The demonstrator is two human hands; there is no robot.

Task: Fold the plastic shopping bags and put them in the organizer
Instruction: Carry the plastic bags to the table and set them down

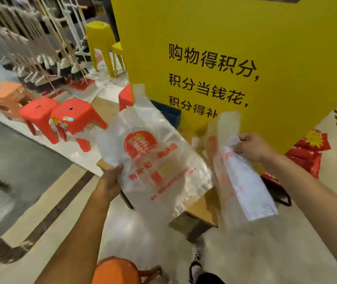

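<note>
left hand (110, 181) fingers gripping open bag (153, 156), right hand (251, 147) fingers pinching folded bag (241, 181)

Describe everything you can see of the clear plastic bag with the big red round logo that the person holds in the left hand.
The clear plastic shopping bag with the red round logo looks thin, crinkly and see-through, printed with red characters below the emblem. It is spread open and flat, not yet folded, held up in the air and tilted, one handle loop pointing upward. The left hand grips its lower left edge. It hangs in front of a brown cardboard box; contact with it is unclear.
</note>
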